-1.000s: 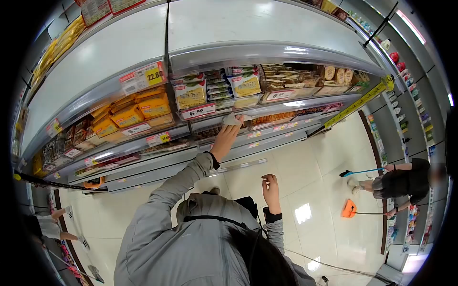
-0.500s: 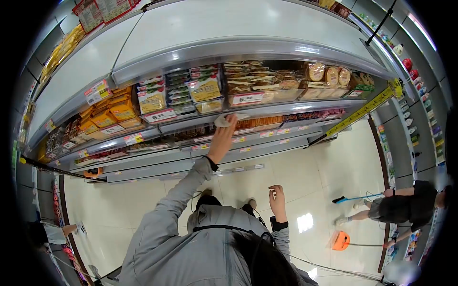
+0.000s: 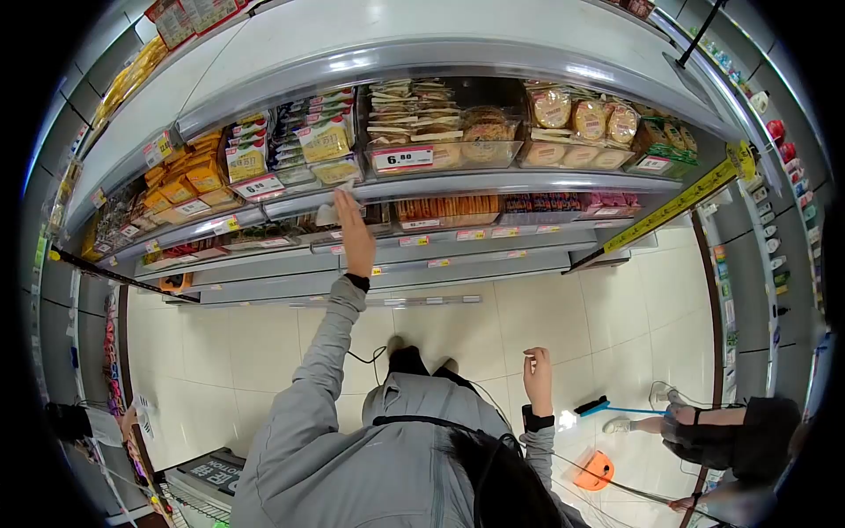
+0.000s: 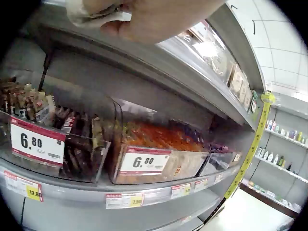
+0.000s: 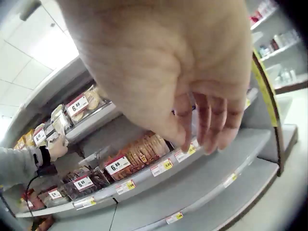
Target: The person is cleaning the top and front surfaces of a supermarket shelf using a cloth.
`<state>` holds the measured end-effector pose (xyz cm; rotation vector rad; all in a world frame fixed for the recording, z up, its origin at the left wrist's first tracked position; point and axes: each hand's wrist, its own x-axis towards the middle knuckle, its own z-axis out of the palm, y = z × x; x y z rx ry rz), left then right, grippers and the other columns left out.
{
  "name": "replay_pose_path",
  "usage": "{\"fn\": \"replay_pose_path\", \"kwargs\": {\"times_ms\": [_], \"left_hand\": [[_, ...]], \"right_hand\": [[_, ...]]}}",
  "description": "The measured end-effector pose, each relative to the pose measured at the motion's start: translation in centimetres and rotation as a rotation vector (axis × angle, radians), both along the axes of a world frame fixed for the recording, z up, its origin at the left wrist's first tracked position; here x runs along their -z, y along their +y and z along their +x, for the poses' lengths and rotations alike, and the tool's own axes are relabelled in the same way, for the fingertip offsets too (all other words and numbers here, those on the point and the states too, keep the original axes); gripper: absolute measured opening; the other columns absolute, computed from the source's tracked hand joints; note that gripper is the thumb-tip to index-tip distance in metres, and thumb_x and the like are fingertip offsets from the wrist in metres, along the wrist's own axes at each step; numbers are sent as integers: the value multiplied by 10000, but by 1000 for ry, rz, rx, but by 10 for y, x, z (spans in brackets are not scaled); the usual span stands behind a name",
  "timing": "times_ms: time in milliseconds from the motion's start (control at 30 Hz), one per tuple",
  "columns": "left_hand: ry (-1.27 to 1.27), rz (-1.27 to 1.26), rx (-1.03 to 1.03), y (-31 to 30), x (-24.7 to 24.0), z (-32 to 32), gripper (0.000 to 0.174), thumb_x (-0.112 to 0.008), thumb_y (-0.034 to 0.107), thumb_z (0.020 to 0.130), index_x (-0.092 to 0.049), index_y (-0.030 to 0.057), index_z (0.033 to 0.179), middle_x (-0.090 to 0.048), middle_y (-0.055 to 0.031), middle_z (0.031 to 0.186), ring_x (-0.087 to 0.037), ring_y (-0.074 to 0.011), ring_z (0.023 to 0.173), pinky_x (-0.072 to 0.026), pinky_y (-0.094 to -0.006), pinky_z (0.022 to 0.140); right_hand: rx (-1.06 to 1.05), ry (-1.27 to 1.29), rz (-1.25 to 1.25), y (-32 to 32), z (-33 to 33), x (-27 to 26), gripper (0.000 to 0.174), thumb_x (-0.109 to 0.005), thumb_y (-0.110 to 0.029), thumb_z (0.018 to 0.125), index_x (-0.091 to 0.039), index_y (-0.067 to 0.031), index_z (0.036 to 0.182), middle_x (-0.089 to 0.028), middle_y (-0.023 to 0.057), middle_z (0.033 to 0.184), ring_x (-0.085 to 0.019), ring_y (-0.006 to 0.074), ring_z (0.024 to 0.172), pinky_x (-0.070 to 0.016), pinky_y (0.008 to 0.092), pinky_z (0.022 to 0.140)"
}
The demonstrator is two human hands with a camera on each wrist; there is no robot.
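My left hand (image 3: 355, 236) holds a whitish cloth (image 3: 327, 215) at the front edge of a shelf (image 3: 493, 183), below the bins of packaged biscuits. In the left wrist view the cloth (image 4: 89, 18) is bunched between thumb and fingers, right under the shelf lip. The fingers reach up over the edge in the head view. My right hand (image 3: 538, 384) hangs in the air over the floor, away from the shelves. Its fingers are loosely curled with nothing in them, as the right wrist view shows.
Clear bins hold biscuit packs (image 3: 326, 139) and round cakes (image 3: 588, 119) behind price signs. A lower shelf carries more snack bins (image 3: 449, 209). A yellow strip (image 3: 669, 207) marks the unit's right end. To the right, a person holds a broom (image 3: 620, 407) and an orange dustpan (image 3: 594, 471).
The head view has shifted, so the goods sit further left. Along the shelf edge, the left hand and cloth slid right past the yellow packs, then slightly back left. The right hand stays idle.
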<state>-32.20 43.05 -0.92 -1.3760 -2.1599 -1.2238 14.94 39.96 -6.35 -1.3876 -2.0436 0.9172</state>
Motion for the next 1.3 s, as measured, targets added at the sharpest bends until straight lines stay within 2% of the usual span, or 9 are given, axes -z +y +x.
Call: {"fn": "replay_pose_path", "kwargs": {"times_ms": [100,233,333,433,500,700,833,1000,1300], "left_hand": [[103,-93,104,36,25,25,749,-383,-157,792,-158,-6,1490,-125,-207,1551,-94,-318,1452,-138,-412,1193],[155,-281,216,65,8,67,757,-453,-117,800,-170,2,1491,-110,-181,1562,-98,-299,1455,-149,-408,1190],[299,-379,373,64,-2,63,727,-443,-105,849,-150,23,1502,-68,-138,1575,-75,-312,1452,-208,-434,1178],[302,-438,342,50,5,29,726,-436,-105,823,-191,24,1495,-128,-128,1568,-130,-317,1443,-218,-436,1170],[158,-327,294,27,15,-1,728,-444,-54,770,-250,0,1470,-242,-163,1532,-207,-358,1420,-210,-458,1156],[401,-495,178,-36,12,-49,766,-506,31,813,-180,56,1505,-146,-112,1571,-140,-322,1445,-205,-504,1145],[313,-389,215,-16,17,-39,758,-511,44,842,-159,74,1513,-108,-82,1582,-114,-307,1452,-219,-521,1133],[323,-431,263,11,10,-14,716,-490,82,899,-107,29,1502,-70,-140,1568,-92,-325,1444,-230,-478,1170],[331,-325,539,53,-5,26,749,-500,60,837,-142,-19,1490,-89,-152,1569,-161,-323,1436,-295,-459,1117]], "right_hand": [[16,20,-8,4,9,6,147,-521,52,838,-566,31,976,-552,175,1008,-568,336,902,-481,382,788],[11,41,-25,14,9,6,157,-521,57,833,-567,26,980,-552,171,1002,-570,328,904,-481,375,789],[0,64,-34,26,-1,3,162,-519,60,832,-567,23,982,-553,171,1006,-572,323,900,-481,373,786],[-45,68,6,48,-16,-8,165,-519,61,831,-567,21,984,-553,172,1009,-576,321,890,-482,374,779],[-66,57,39,59,-26,-11,166,-520,61,831,-566,20,986,-552,171,1008,-579,321,885,-483,375,775],[-102,92,26,79,-53,-19,159,-525,58,838,-560,18,988,-552,173,1016,-584,335,882,-491,381,764],[-99,71,9,84,-65,-13,153,-528,51,840,-568,3,979,-557,161,1015,-584,331,879,-493,384,767],[-117,78,45,89,-82,-19,144,-532,39,844,-571,0,977,-557,155,1015,-583,328,878,-489,388,768],[-180,144,87,110,-146,-43,164,-543,35,849,-563,-3,1008,-555,165,1041,-577,350,913,-480,404,788]]}}
